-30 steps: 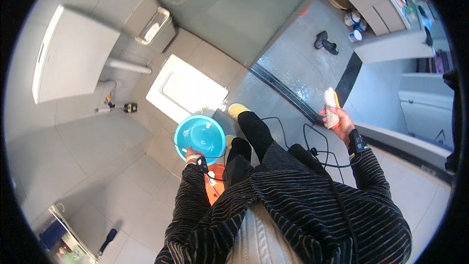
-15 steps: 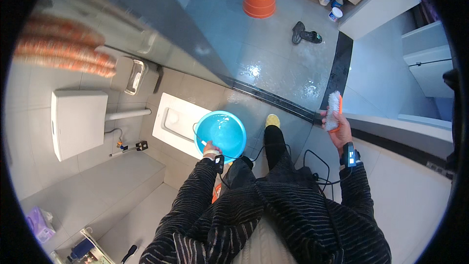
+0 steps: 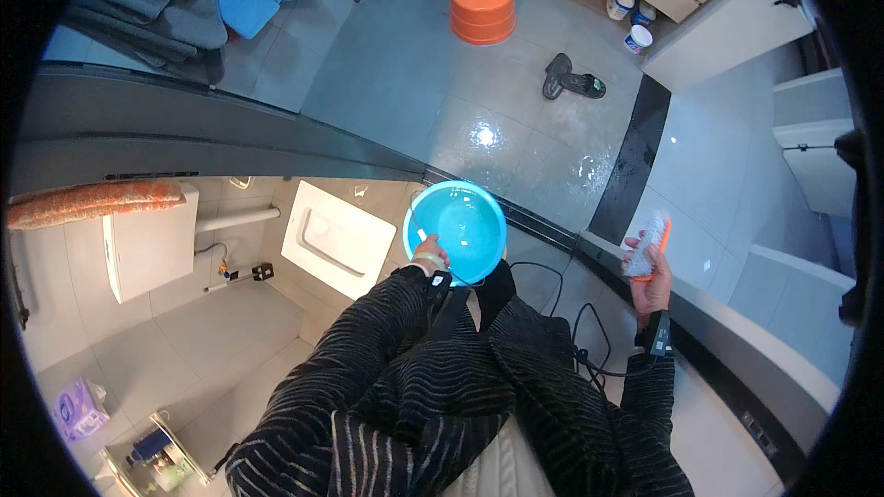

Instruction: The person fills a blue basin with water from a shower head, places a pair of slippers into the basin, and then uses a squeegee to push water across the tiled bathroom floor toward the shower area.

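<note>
A light blue bucket [image 3: 456, 187] with water inside hangs by its thin wire handle in front of my legs. My left hand [image 3: 430, 256] is closed around the white grip of that handle, at the near left side of the bucket. Out to the right, my right hand [image 3: 650, 283] is closed on a scrubbing brush [image 3: 656, 247] with an orange back and pale bristles. The bristles face left, toward my body's middle. Black devices with cables are strapped to both wrists.
A dark door track [image 3: 539, 224] crosses the floor beside the bucket. Beyond it, the wet floor holds an orange stool [image 3: 482, 7] and dark slippers [image 3: 573, 78]. A white squat toilet [image 3: 339, 237] lies left. Loose black cables [image 3: 589, 336] hang near my right side.
The bucket has moved right and slightly away, to the door track, still in my left hand. My right hand with the brush has shifted slightly right and nearer. My view has turned.
</note>
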Motion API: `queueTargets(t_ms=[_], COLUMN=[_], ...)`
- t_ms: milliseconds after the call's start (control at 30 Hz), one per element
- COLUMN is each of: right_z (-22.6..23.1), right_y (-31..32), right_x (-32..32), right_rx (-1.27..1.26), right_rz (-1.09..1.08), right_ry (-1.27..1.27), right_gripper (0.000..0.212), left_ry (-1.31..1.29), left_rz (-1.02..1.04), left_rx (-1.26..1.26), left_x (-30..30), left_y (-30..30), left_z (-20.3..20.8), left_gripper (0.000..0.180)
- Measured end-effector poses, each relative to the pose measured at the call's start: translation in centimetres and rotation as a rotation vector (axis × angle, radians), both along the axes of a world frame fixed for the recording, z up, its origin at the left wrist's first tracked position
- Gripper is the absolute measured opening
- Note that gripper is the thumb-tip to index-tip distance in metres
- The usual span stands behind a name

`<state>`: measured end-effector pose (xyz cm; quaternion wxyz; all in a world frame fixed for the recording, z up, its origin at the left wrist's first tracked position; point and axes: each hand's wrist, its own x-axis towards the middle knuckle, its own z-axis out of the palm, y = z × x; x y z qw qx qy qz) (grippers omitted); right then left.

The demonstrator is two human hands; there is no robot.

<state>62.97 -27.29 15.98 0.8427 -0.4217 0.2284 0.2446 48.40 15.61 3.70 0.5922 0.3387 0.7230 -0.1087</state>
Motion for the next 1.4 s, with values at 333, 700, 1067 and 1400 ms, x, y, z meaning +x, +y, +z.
queueTargets(t_ms=[333,700,1067,1400], right_z=[1.9,3.1,5.5,2.7], right_y=[-2.7,0.2,3.1,2.5], right_x=[0.2,-2.8,-5.0,3.9], right_rx=[-0.086,0.028,0.027,0.022], right_rz=[-0.166,-0.319,-0.427,-0.41], right_ry=[-0.039,-0.017,0.005,0.003], right_gripper=[0.05,0.051,0.051,0.048], left_ry=[-0.038,0.029,0.193,0.173], left_rz=[-0.145,-1.848,-1.783,-1.625], left_rx=[-0.036,0.358,0.364,0.353], left_x=[9.4,18.3,24.0,27.3], left_y=[-3.0,0.5,5.0,11.2], left_z=[-4.3,-4.9,-1.8,-4.1], left_gripper=[0.027,0.039,0.049,0.054])
